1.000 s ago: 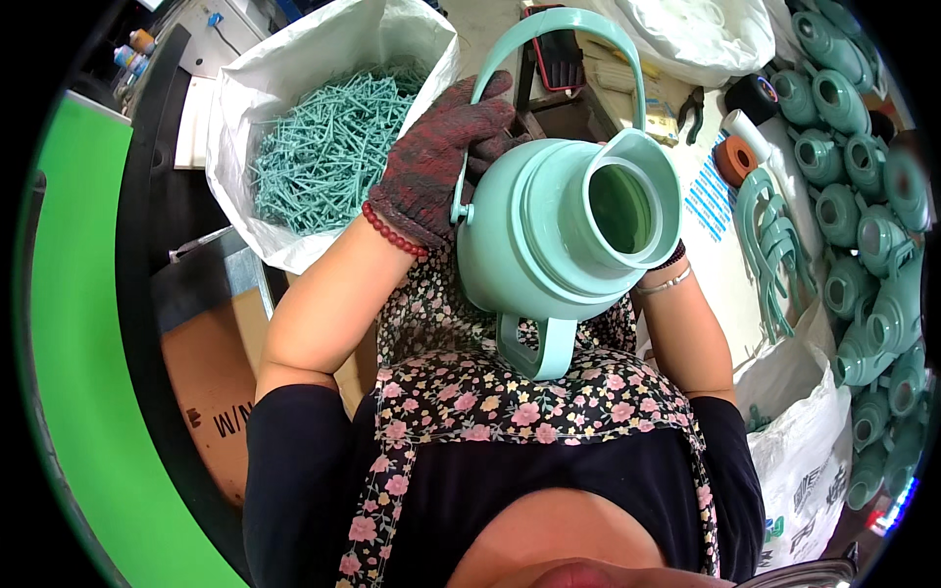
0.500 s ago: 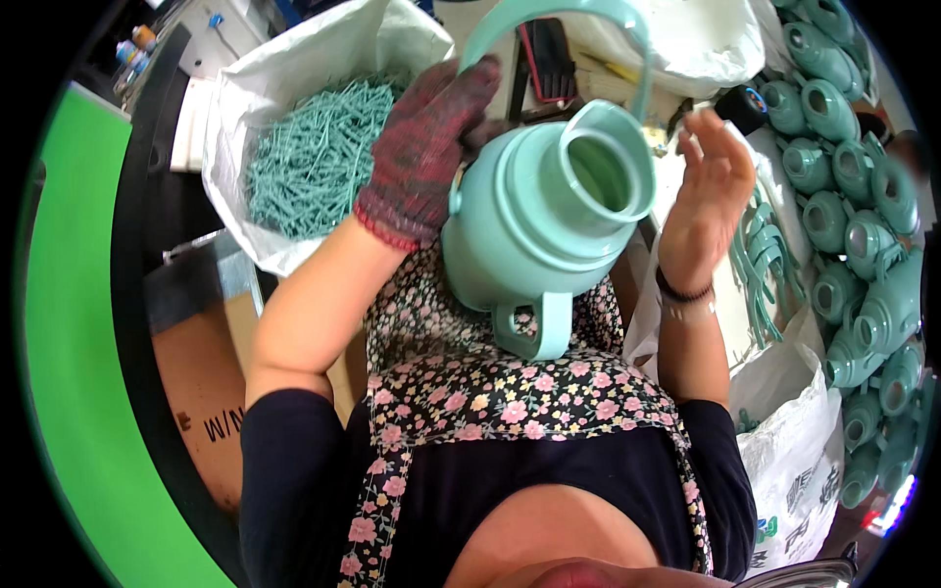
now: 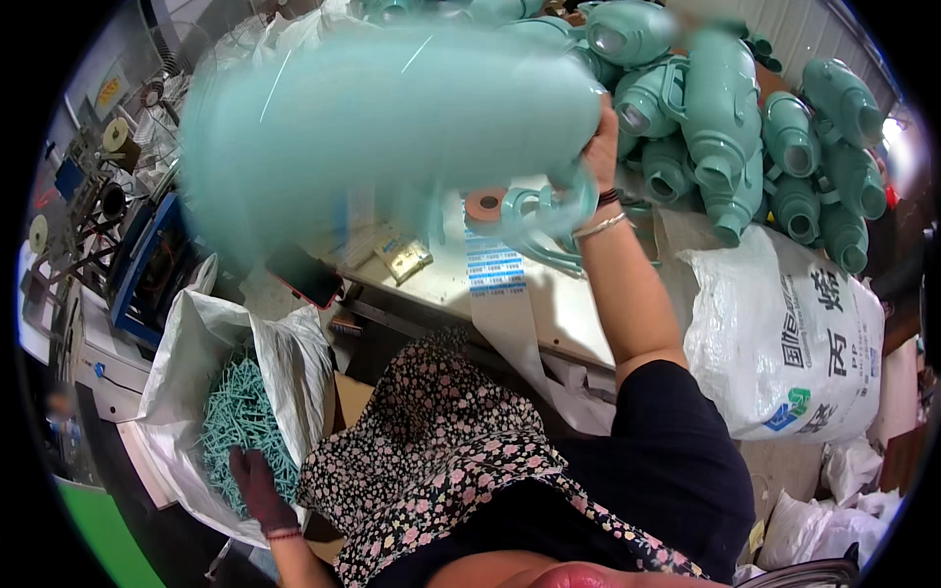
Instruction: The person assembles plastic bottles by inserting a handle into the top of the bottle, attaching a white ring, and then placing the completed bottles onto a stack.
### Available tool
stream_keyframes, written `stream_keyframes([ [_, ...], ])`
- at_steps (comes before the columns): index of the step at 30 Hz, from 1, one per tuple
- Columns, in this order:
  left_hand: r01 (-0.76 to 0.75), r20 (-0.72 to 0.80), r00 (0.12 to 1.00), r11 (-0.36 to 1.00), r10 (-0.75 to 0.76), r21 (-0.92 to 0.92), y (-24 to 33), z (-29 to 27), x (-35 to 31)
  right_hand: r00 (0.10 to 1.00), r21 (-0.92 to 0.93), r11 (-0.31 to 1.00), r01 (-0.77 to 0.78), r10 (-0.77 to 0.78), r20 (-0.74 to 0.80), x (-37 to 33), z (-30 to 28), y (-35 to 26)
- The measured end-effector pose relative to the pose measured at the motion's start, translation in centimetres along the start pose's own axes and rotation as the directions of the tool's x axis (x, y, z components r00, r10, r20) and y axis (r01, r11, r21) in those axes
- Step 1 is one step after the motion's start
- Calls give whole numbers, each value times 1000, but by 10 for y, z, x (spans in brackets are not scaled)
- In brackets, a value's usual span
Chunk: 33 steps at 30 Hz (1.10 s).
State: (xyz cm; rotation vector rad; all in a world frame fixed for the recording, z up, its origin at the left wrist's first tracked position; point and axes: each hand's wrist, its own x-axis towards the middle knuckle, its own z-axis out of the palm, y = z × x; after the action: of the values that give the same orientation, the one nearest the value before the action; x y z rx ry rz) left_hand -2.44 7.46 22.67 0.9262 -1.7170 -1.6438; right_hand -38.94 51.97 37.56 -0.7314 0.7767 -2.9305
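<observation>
A large teal thermos jug [image 3: 392, 118], smeared by motion, is raised sideways across the upper middle. At its right end my bare right hand [image 3: 603, 152] is closed on it; most of the fingers are hidden behind the jug. My left hand [image 3: 263, 490], in a dark red glove, is at the lower left over a white woven sack [image 3: 299, 358]. Its fingers look stretched out and apart, against a heap of thin teal plastic sticks [image 3: 240, 407] inside the sack. I see nothing held in that hand.
Many teal jugs [image 3: 720, 113] are piled at the back right. On the white table [image 3: 578, 304] lie teal plastic strips [image 3: 544, 250], a label strip [image 3: 497, 265] and a brown tape roll [image 3: 485, 204]. A printed white sack [image 3: 774, 333] stands at the right.
The jug has gone from upright before my apron to raised and sideways in my right hand. My left hand has left the jug and moved down to the sack of sticks. The view has swung right.
</observation>
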Motion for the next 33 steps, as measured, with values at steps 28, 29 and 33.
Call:
stream_keyframes([
  [28, -115, 576, 811, 993, 105, -19, 60, 138, 39, 958, -928, 265, -262, -44, -283, 1, -97, 128],
  [29, -84, 640, 762, 995, 98, -51, 63, 154, 36, 946, -892, 327, -313, 30, -321, -23, -93, 124],
  [33, 41, 830, 550, 991, 87, -131, 57, 185, 29, 933, -924, 158, -347, -41, -357, -126, -40, 95],
])
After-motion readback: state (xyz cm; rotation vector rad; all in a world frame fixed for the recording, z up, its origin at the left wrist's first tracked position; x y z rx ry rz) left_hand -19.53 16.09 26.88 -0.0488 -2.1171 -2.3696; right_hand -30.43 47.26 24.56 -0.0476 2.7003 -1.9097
